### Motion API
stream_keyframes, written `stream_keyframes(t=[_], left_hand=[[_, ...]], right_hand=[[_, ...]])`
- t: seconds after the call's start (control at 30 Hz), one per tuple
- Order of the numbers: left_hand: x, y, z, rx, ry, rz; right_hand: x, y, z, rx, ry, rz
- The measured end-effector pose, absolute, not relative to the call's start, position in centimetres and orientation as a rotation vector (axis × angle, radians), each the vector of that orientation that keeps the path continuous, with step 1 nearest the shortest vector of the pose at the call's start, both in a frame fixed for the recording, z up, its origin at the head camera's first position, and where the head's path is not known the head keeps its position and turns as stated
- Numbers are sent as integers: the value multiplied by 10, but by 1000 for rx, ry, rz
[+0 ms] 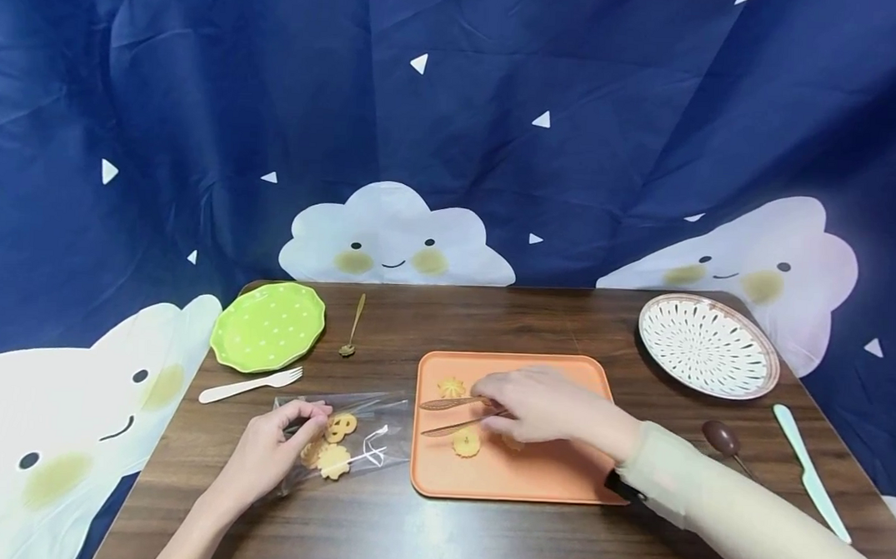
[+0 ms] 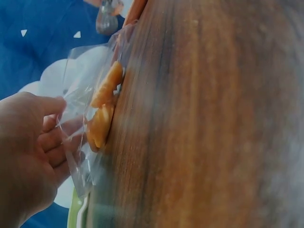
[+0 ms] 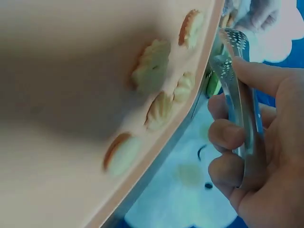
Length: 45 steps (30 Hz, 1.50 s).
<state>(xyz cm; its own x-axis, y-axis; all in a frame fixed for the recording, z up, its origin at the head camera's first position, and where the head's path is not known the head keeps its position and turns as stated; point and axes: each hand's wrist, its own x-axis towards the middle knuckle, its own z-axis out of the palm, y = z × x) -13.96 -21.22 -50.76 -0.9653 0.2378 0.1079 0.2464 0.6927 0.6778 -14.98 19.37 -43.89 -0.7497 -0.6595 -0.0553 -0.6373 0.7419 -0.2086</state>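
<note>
My left hand (image 1: 264, 451) pinches the edge of a clear plastic bag (image 2: 73, 95) between thumb and fingers. Inside the bag lie several cookies, among them a pretzel-shaped cookie (image 1: 341, 427) and a flower-shaped cookie (image 1: 333, 461). Over the orange tray (image 1: 544, 485), my right hand (image 1: 536, 407) grips metal tongs (image 3: 244, 114), their perforated tips pointing left toward the bag. Nothing shows between the tips, which stand slightly apart. Several cookies rest on the tray, including a star-shaped cookie (image 1: 451, 387) and a round cookie (image 1: 467, 442); the right hand partly hides others.
A green dotted plate (image 1: 268, 326), a white fork (image 1: 251, 385) and a small gold spoon (image 1: 353, 329) lie at the left. To the right are a patterned oval plate (image 1: 708, 345), a dark brown spoon (image 1: 721, 438) and a pale green knife (image 1: 811, 475). A cloud-printed blue curtain hangs behind.
</note>
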Motion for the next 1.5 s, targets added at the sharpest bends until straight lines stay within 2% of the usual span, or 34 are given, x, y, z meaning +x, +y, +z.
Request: stream_keyframes(t=[0.27,0.67,1.5], left_hand=[[-143,-211,-511,-454,-2835,-1198],[-142,-210,-510,-418,-2823,-1203],[-145,-210,-519,-414,-2792,-1157]], right_hand=[[-166,152,-453,-1196,2737,-264],[-170,105,-461,-1153,2748,-248],[-171,80,-462,-1212,2782,-106]])
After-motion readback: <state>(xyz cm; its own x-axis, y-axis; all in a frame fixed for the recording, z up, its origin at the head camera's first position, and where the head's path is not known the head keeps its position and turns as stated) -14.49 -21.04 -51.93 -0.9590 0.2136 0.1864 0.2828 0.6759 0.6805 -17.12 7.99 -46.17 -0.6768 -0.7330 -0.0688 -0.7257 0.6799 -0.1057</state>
